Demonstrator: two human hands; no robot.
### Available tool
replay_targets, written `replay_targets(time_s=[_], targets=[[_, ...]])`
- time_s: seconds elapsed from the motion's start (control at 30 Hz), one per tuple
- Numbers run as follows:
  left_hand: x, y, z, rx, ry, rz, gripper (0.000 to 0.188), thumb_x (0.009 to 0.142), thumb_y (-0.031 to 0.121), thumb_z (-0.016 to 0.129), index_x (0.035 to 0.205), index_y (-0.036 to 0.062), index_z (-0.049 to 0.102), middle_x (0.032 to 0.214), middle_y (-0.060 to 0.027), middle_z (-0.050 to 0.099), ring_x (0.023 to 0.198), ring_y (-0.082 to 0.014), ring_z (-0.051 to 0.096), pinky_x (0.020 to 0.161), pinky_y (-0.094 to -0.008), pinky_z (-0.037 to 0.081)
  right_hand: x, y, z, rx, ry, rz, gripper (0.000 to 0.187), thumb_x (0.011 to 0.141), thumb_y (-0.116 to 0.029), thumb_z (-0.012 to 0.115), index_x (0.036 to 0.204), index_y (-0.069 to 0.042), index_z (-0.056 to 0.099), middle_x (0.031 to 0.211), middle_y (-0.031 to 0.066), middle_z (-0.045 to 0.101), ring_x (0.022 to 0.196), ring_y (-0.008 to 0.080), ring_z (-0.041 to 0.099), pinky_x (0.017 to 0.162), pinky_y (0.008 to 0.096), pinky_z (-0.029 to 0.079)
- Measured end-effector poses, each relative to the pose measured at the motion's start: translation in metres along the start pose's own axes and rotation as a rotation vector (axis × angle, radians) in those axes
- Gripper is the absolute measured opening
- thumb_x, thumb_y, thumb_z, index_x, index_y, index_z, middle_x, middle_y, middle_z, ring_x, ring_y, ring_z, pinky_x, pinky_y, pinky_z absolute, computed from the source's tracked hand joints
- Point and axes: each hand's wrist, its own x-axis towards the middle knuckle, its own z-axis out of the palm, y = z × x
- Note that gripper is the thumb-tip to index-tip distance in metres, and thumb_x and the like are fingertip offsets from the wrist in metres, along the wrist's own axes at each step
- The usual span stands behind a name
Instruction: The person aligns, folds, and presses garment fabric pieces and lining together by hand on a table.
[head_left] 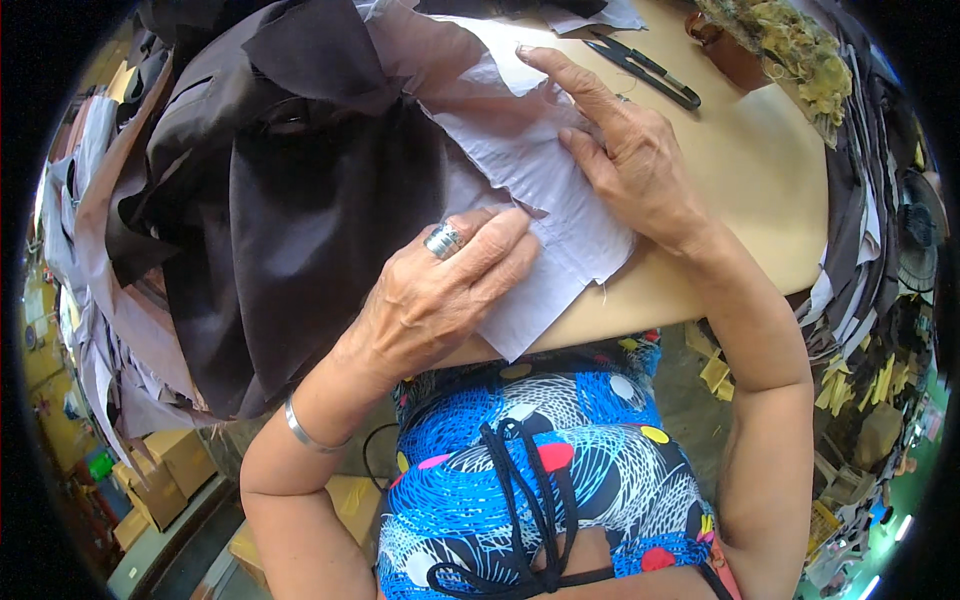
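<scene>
Pale lilac-white lining cloth (570,235) lies spread on a tan tabletop, with a raised fold or seam edge running across it. Pinched at that edge, the cloth is held between the thumb and fingers of my left hand (455,275), which wears a wide silver ring. My right hand (635,155) rests on the far right part of the same cloth, index finger stretched out and thumb apart. Joined to or lying against the lining is a dark brown garment piece (330,190), heaped to the left. Its exact joins are hidden in the folds.
Black thread snips (645,70) lie on the tan tabletop (750,170) beyond my right hand. A clump of yellowish fibre (795,55) sits at the far right. Stacked dark and white cloth pieces (860,230) hang by the right edge; cardboard boxes (180,465) stand lower left.
</scene>
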Motion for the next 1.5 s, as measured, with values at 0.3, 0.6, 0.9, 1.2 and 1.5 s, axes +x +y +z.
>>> replay_targets(time_s=[0.3, 0.6, 0.9, 1.2, 1.5], targets=[[0.004, 0.002, 0.002, 0.095, -0.058, -0.074, 0.037, 0.072, 0.002, 0.056, 0.109, 0.0049, 0.061, 0.113, -0.0073, 0.058, 0.093, -0.0212, 0.062, 0.075, -0.0291, 0.052, 0.0, 0.009, 0.005, 0.033, 0.183, -0.259, 0.059, 0.078, 0.002, 0.056, 0.131, -0.02, 0.046, 0.097, 0.0153, 0.064, 0.081, 0.0352, 0.062, 0.074, 0.043, 0.05], [0.007, 0.004, -0.001, 0.136, -0.071, -0.07, 0.036, 0.075, 0.003, 0.054, 0.11, 0.0058, 0.06, 0.111, -0.0101, 0.056, 0.09, -0.0224, 0.061, 0.072, -0.0291, 0.053, -0.003, 0.007, 0.001, 0.047, 0.088, -0.157, 0.056, 0.078, 0.001, 0.058, 0.13, -0.017, 0.046, 0.11, 0.0125, 0.062, 0.089, 0.0341, 0.062, 0.079, 0.0413, 0.05], [0.008, 0.008, -0.005, 0.133, -0.157, 0.006, 0.049, 0.068, 0.013, 0.061, 0.117, 0.0171, 0.056, 0.116, -0.0056, 0.052, 0.091, -0.0216, 0.057, 0.074, -0.03, 0.052, -0.003, 0.008, 0.003, 0.046, 0.112, -0.168, 0.053, 0.079, 0.0, 0.058, 0.129, -0.015, 0.047, 0.112, 0.0124, 0.062, 0.09, 0.0339, 0.062, 0.08, 0.0409, 0.051], [0.003, -0.003, -0.001, 0.048, -0.048, 0.077, 0.043, 0.068, 0.013, 0.057, 0.111, 0.0042, 0.061, 0.115, -0.0081, 0.055, 0.098, -0.0254, 0.058, 0.081, -0.0349, 0.052, -0.002, 0.002, -0.005, 0.027, 0.011, -0.091, 0.055, 0.079, 0.002, 0.059, 0.13, -0.016, 0.049, 0.115, 0.0126, 0.062, 0.101, 0.0293, 0.062, 0.084, 0.0358, 0.05], [0.009, 0.007, -0.001, 0.118, -0.095, -0.005, 0.042, 0.071, 0.01, 0.055, 0.112, 0.003, 0.059, 0.114, -0.0117, 0.055, 0.095, -0.0241, 0.06, 0.081, -0.0322, 0.052, 0.004, 0.005, 0.001, -0.038, 0.065, -0.144, 0.057, 0.078, 0.005, 0.06, 0.13, -0.016, 0.049, 0.111, 0.0141, 0.062, 0.097, 0.0313, 0.062, 0.082, 0.0372, 0.05]])
